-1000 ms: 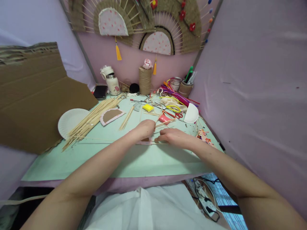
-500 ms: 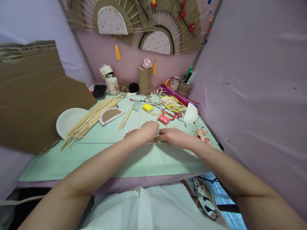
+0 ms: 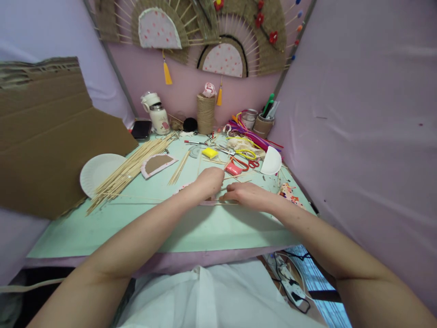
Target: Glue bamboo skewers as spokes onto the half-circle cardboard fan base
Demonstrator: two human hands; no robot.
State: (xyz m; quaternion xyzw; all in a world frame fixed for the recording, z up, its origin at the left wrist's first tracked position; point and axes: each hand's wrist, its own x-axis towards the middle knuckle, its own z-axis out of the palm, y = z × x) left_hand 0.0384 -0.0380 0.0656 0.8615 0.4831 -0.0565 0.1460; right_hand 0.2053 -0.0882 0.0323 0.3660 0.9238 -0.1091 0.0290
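My left hand (image 3: 210, 180) is closed over a cardboard half-disc with a pink border (image 3: 207, 203), which lies flat near the front of the table. Its fingertips point down and are hidden, so what they pinch cannot be made out. From the right, my right hand (image 3: 248, 195) reaches in low, fingers apart and fingertips at the half-disc's right end. Thin bamboo sticks (image 3: 235, 176) stick out around the hands. Both forearms cover part of the half-disc. Left of it lies a second pink-edged half-disc (image 3: 159, 164).
A bundle of bamboo sticks (image 3: 131, 171) overlaps a paper plate (image 3: 99, 168) beside a large cardboard sheet (image 3: 51, 146). Behind my hands lie yellow clay (image 3: 210, 153), a red packet (image 3: 233, 169) and scissors (image 3: 246, 155). A twine spool (image 3: 205, 116) and a bottle (image 3: 160, 119) stand at the back.
My left hand has shifted slightly up and away from me, showing more of the half-disc's lower edge. My right hand stays almost in place.
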